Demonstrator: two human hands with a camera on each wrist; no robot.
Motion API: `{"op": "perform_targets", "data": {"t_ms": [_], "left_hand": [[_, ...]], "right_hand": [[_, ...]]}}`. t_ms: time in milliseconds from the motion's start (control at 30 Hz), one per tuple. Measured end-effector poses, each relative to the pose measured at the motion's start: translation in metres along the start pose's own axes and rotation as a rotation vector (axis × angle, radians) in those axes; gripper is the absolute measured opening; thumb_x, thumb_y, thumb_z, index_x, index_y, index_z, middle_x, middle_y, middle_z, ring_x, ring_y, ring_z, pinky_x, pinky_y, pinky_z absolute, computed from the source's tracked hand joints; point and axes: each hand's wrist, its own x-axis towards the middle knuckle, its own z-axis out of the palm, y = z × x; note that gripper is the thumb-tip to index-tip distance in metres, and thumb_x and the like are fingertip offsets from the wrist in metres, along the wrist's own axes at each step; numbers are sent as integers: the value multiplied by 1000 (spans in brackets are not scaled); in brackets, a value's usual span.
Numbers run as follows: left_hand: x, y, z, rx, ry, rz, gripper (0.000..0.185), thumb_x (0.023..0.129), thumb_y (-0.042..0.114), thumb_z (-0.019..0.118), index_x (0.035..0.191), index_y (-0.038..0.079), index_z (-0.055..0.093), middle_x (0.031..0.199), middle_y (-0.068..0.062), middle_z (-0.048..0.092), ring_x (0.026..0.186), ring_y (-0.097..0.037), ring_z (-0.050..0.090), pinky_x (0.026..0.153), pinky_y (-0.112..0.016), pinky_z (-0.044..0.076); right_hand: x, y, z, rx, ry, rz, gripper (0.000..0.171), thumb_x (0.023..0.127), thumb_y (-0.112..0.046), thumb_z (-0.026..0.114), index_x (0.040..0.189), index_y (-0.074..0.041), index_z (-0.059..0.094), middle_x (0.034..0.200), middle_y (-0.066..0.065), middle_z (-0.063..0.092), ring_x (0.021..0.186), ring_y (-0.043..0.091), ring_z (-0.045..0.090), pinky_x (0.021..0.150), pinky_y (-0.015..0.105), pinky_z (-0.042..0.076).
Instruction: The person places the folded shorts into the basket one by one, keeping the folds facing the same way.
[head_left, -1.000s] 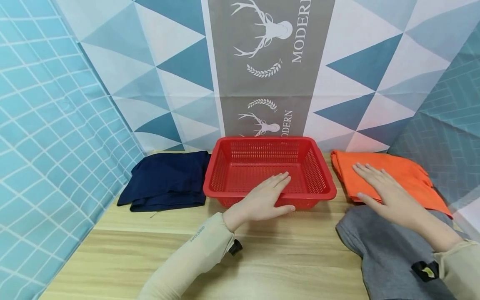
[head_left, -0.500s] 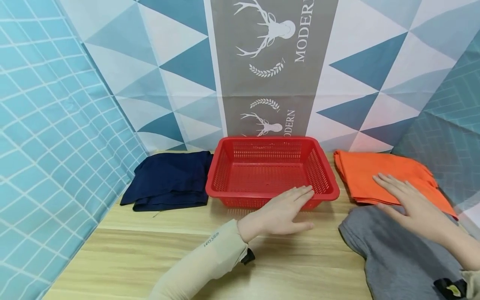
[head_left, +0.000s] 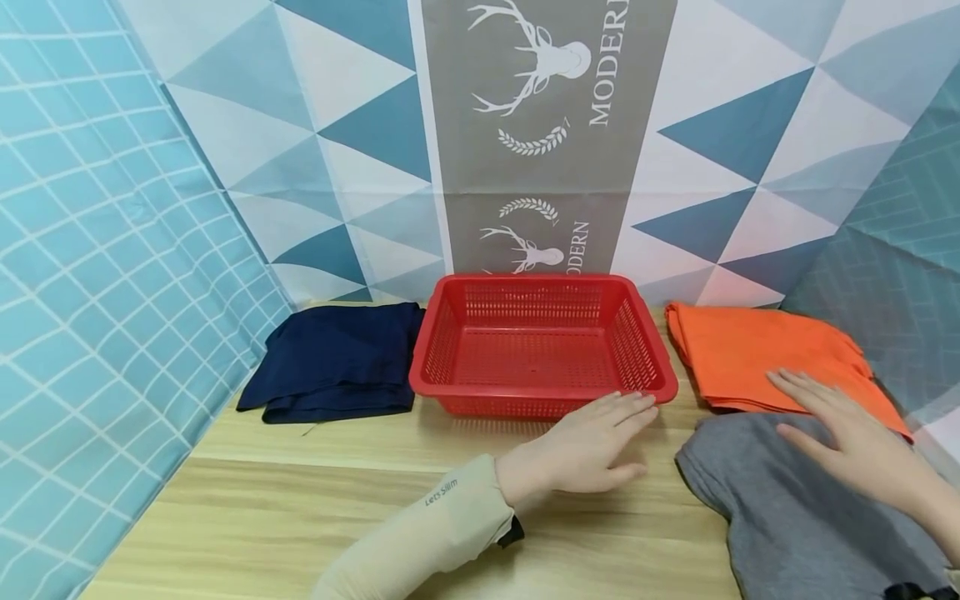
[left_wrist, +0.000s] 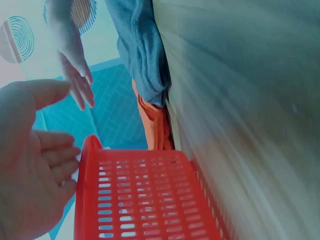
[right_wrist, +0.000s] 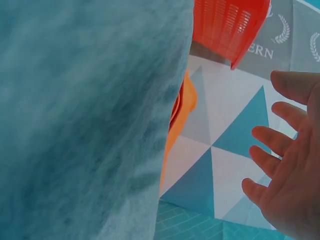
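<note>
Your left hand (head_left: pixel 581 450) moved right, near red plastic basket's (head_left: pixel 495 392) front corner; right hand (head_left: pixel 855 437) drew back over gray cloth (head_left: pixel 772 517). Both grips spread, cloth not in hand.

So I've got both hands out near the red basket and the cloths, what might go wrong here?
The left hand is very close to the front rim of the red basket, so it might bump it askew. The gray cloth lies right up against the orange cloth, so lifting one could drag the other.
</note>
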Motion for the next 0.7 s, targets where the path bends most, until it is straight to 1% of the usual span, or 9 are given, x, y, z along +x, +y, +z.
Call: {"op": "perform_targets", "data": {"t_ms": [100,167,233,333,467,533,633,700], "left_hand": [[2,5,0,-35,-14,34,65,92,47,41,144,12,25,150,1,23,139,-11,15,111,-21,6],[4,8,1,-53,-30,40,64,93,47,40,144,13,24,149,2,24,138,-10,15,111,-21,9],[5,12,2,-73,-56,33,64,93,47,39,145,13,24,149,2,25,138,-9,17,111,-21,12],[8,17,5,-123,-93,7,66,92,49,40,145,13,23,149,0,26,136,-11,21,110,-22,18],[13,23,12,-227,-149,-63,69,91,51,40,145,14,20,149,-1,24,135,-12,24,108,-24,23],[16,26,16,-275,-175,-106,69,91,52,41,146,15,20,149,-1,23,135,-11,24,107,-24,23],[20,28,21,-324,-178,-142,68,91,51,41,145,14,22,148,-2,26,134,-11,26,106,-23,25],[21,29,24,-367,-176,-167,67,91,49,42,145,14,23,147,-1,27,133,-11,28,106,-22,26]], "right_hand": [[-4,5,0,-23,15,29,73,88,-26,60,146,-13,17,145,26,22,134,44,9,98,68,7],[-6,9,0,-50,34,46,74,87,-25,60,146,-10,17,142,29,24,130,49,17,93,68,15],[-8,13,0,-88,48,73,75,87,-24,60,146,-7,16,140,31,26,124,52,24,87,67,23],[-12,19,1,-128,51,95,75,87,-24,60,144,-2,17,136,34,28,116,53,31,82,63,28],[-17,25,3,-140,29,108,77,86,-23,62,143,2,17,131,37,32,106,52,39,79,61,31],[-21,31,5,-144,12,134,78,87,-25,61,143,3,15,130,39,31,105,53,38,79,61,31],[-28,40,8,-150,-8,186,80,89,-30,58,142,6,11,131,40,27,109,57,33,81,64,27],[-33,46,10,-129,-20,218,81,90,-32,55,142,7,7,134,41,22,115,59,24,85,67,22]]}}
